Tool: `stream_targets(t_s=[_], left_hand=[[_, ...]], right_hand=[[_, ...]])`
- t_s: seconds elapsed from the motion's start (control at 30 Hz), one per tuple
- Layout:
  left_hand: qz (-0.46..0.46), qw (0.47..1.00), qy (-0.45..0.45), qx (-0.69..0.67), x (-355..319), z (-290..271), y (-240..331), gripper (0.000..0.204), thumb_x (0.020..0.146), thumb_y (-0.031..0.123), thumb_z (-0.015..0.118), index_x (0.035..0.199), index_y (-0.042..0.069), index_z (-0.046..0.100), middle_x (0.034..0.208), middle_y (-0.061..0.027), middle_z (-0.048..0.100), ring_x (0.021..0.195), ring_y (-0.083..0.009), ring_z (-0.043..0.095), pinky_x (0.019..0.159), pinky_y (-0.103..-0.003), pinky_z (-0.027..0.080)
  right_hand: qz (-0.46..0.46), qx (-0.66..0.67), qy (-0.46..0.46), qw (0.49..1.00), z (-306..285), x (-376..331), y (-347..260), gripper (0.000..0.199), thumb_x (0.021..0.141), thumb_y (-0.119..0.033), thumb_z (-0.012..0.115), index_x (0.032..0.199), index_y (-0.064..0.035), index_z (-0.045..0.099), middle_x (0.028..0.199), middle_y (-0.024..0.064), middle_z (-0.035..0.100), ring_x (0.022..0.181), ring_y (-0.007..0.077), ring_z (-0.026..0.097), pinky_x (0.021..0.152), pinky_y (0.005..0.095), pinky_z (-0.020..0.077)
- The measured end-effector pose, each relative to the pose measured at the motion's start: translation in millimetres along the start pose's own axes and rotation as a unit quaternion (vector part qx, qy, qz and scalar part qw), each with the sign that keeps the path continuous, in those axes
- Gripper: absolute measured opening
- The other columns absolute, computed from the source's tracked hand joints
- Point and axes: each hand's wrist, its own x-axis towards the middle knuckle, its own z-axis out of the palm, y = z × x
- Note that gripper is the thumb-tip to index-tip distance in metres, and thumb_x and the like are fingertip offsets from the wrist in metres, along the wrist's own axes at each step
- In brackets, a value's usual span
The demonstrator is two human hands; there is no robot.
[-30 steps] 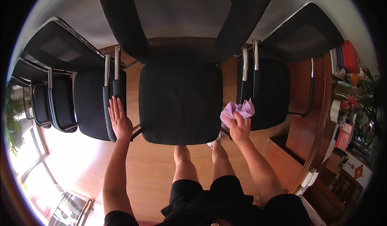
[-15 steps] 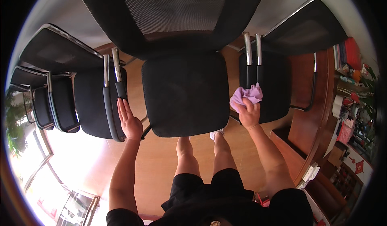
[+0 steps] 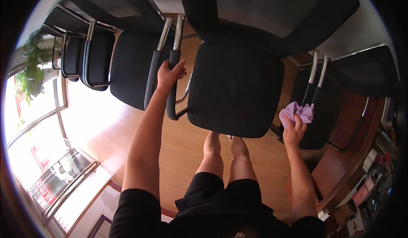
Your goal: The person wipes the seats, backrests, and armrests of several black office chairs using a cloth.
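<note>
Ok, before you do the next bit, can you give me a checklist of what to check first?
1. Right hand holding the purple cloth: ok.
2. Purple cloth spread flat: not ok, it's bunched up.
3. Purple cloth damp enough: cannot tell.
4. Left hand at the left armrest of the middle chair: ok.
5. Left hand gripping firmly: cannot tell.
6. Plenty of room between that armrest and the neighbouring chair: not ok, they're close together.
</note>
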Motion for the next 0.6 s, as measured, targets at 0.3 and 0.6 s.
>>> stream_targets(t_s=[0.3, 0.6], left_hand=[[0.031, 0.915, 0.237, 0.324, -0.4, 29.0, 17.1, 0.043, 0.075, 0.035, 0.068, 0.102, 0.001, 0.070, 0.096, -0.0249, 0.073, 0.096, -0.0454, 0.069, 0.082, -0.051, 0.056], [0.063, 0.910, 0.245, 0.329, -3.2, 28.3, 15.3, 0.047, 0.079, 0.042, 0.069, 0.104, 0.002, 0.068, 0.094, -0.0231, 0.073, 0.095, -0.0427, 0.070, 0.080, -0.051, 0.056]], right_hand=[[0.008, 0.012, 0.012, 1.000, -1.1, 1.7, -0.9, 0.031, 0.084, -0.011, 0.070, 0.112, -0.0235, 0.077, 0.126, 0.0014, 0.058, 0.118, 0.0340, 0.054, 0.101, 0.0444, 0.0424], [0.003, 0.007, 0.016, 1.000, 4.1, -5.0, 1.3, 0.032, 0.090, -0.016, 0.063, 0.118, -0.0241, 0.075, 0.132, 0.0050, 0.059, 0.113, 0.0334, 0.054, 0.101, 0.0450, 0.0419]])
